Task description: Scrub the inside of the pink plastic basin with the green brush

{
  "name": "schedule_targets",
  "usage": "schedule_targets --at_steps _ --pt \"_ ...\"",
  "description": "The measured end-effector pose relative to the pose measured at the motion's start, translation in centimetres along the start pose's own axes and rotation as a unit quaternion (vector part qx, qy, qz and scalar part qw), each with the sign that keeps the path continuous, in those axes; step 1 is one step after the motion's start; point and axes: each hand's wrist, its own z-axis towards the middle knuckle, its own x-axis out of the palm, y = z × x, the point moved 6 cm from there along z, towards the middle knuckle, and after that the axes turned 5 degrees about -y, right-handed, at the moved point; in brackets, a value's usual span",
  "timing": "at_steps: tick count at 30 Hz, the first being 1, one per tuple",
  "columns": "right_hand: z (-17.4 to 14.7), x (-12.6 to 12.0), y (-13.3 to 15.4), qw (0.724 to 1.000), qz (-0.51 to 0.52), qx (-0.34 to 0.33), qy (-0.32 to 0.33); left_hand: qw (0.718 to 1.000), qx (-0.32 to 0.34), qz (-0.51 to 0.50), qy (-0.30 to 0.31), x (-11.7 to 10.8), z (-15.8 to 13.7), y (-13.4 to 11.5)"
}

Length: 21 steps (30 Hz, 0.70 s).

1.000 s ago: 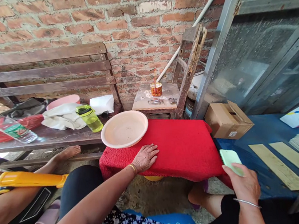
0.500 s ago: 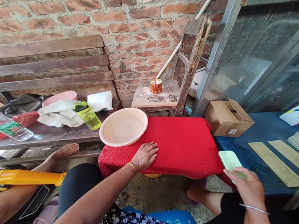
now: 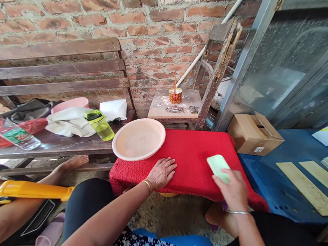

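My left hand [image 3: 162,173] lies flat, fingers stretched out, on the front part of a red fleecy cloth [image 3: 198,150] draped over a low table or bench. Above the cloth's right side, my right hand [image 3: 231,188] grips a pale green flat block [image 3: 218,165] with rounded corners. It looks like a brush, but its underside is hidden. Whether it touches the cloth I cannot tell. A wide pale pink basin [image 3: 139,139] stands at the cloth's back left corner, just beyond my left hand.
A wooden bench [image 3: 49,146] at left bears a green bottle [image 3: 100,125], a water bottle [image 3: 11,133] and white cloth [image 3: 70,122]. Behind, a chair seat [image 3: 157,107] carries a red-gold tin [image 3: 175,96] and padlocks. Right, a carton [image 3: 254,133] stands on a blue surface [image 3: 262,162]. Another person's leg shows left.
My right hand has swung left with the green block, from beyond the cloth's right edge to above the cloth. My left hand stays flat in place. The view has shifted slightly.
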Motion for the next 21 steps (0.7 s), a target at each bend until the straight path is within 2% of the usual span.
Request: schedule_targets --at_steps 2,3,5,7,9,12,14,16,18,21 --pt "-0.2 3.1 5.1 0.992 -0.024 -0.096 0.073 1.0 0.003 0.006 -0.007 0.0 -0.1 0.0" --pt "-0.3 4.1 6.7 0.986 -0.043 -0.126 0.099 1.0 0.005 0.006 -0.011 0.0 -0.1 0.0" --pt "0.0 4.9 7.6 0.979 -0.081 -0.142 0.121 1.0 0.007 0.005 -0.015 0.1 -0.2 0.1" --pt "0.9 4.0 4.9 0.982 -0.125 -0.091 0.112 1.0 0.007 0.004 -0.014 0.2 -0.2 0.2" --pt "1.9 1.8 -0.2 0.981 -0.177 0.014 0.081 1.0 0.002 0.002 -0.009 0.3 -0.2 0.2" --pt "2.5 -1.9 -7.1 0.962 -0.215 0.169 -0.005 1.0 -0.006 -0.005 -0.005 0.4 -0.1 0.2" --pt "2.5 -2.6 -8.0 0.964 -0.19 0.178 -0.051 1.0 -0.009 -0.009 -0.007 0.5 0.0 0.1" --pt "2.4 -1.1 -5.4 0.984 -0.134 0.102 -0.05 1.0 -0.01 -0.011 -0.009 0.5 -0.1 0.1" --pt "1.8 2.0 -0.7 0.997 -0.075 0.002 -0.009 1.0 -0.012 -0.012 -0.011 0.4 -0.1 0.1" --pt "0.7 6.2 6.1 0.99 -0.027 -0.121 0.059 1.0 -0.012 -0.01 -0.014 0.4 -0.2 0.2"
